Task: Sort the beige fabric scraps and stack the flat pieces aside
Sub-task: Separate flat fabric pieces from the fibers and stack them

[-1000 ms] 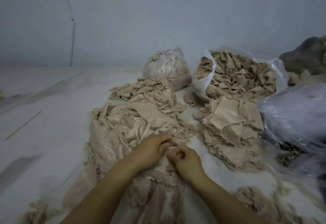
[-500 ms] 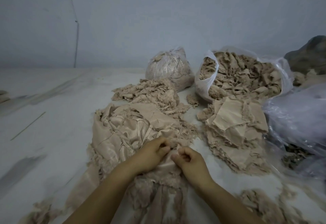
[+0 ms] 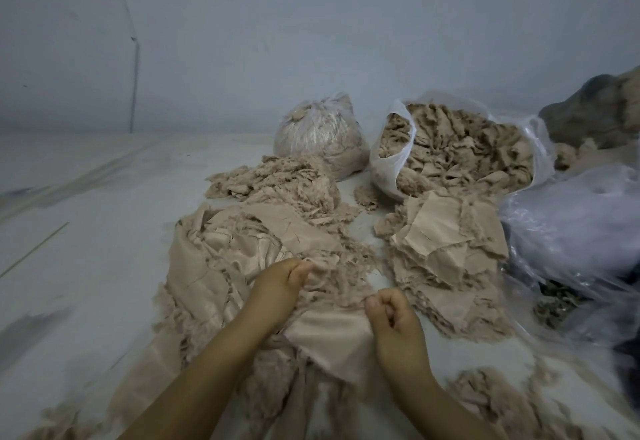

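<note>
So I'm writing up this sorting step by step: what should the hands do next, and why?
Probably lift the flat piece free and carry it right to the flat stack. The left hand and right hand each pinch an edge of it, stretched over the tangled pile.

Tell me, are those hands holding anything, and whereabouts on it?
Both hold one flat beige fabric piece. The right hand pinches its upper right edge; the left hand grips fabric at its upper left, though the exact spot is hidden.
</note>
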Tool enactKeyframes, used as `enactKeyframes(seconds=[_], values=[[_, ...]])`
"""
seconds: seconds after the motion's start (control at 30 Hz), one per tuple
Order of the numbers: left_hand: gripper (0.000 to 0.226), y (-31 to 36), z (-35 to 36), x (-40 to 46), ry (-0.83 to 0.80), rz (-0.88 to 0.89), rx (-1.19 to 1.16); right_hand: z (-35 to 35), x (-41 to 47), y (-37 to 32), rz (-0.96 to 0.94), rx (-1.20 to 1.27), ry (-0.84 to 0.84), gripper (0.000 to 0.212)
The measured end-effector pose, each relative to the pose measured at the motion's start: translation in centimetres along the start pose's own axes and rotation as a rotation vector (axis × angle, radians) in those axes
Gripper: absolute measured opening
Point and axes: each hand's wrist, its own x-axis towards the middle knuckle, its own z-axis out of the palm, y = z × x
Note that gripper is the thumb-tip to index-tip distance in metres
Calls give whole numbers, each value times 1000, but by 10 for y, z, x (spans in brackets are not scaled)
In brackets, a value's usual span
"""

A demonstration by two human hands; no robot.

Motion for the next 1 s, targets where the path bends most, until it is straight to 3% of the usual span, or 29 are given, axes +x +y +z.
enactKeyframes(seconds=[0.1, 0.2, 0.33, 0.5, 0.6, 0.67, 0.7, 0.77, 0.87, 1.0], values=[[30, 4, 6, -2, -173, 183, 202, 7, 2, -1, 29, 14, 36, 21], [45, 5, 14, -7, -317, 191, 208, 12, 5, -2, 29, 23, 127, 16], [55, -6, 2, -5, -169, 69, 199, 6, 12, 1, 37, 22, 248, 17], [55, -9, 4, -5, -47, 83, 170, 4, 12, 5, 88, 57, 241, 19], [53, -3, 9, -5, -80, 131, 123, -3, 15, 2, 177, 85, -116, 42], [51, 1, 14, -5, -60, 163, 82, -7, 14, -3, 251, 136, -326, 40], [52, 3, 16, -6, -39, 170, 64, -7, 14, -4, 269, 167, -313, 32], [55, 1, 19, -6, -19, 172, 88, -5, 20, -2, 307, 263, -99, 22], [58, -12, 24, -9, -25, 137, 246, -6, 33, 6, 308, 282, 90, 21], [60, -33, 44, -8, 91, 123, 381, -13, 38, 13, 349, 222, -106, 38]])
